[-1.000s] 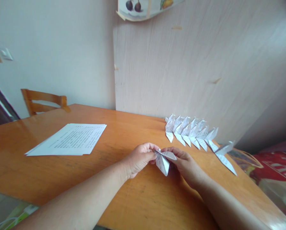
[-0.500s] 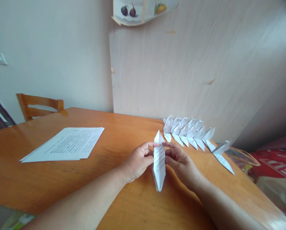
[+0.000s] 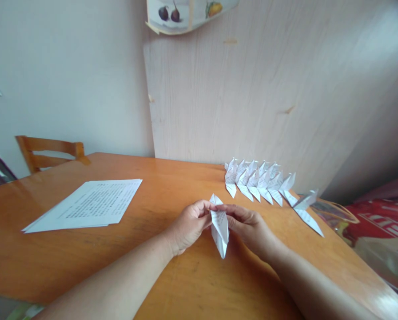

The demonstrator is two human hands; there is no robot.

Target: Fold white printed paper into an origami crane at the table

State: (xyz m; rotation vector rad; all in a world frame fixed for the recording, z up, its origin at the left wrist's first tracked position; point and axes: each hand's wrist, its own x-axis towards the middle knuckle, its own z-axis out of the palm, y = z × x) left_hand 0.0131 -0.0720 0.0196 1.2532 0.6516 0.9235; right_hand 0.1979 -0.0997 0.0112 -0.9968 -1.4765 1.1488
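Note:
A folded piece of printed white paper, long with pointed ends, is held above the table between both hands. My left hand pinches its upper part from the left with thumb and index finger. From the right, my right hand grips the same part, its fingertips close to those of the left hand. The paper bends where the fingers press, and its lower end points toward me. Behind the right hand, several similar folded paper pieces stand in rows, and one more folded piece lies apart from them at the right.
A stack of printed sheets lies on the left of the wooden table. Beyond the table's far left edge stands a wooden chair. A red bag is beside the right edge, and a wall rises behind the table.
The fingertips have come closer together, and the paper, flat and straight before, is now pinched and bent near its upper end. The camera view has shifted slightly.

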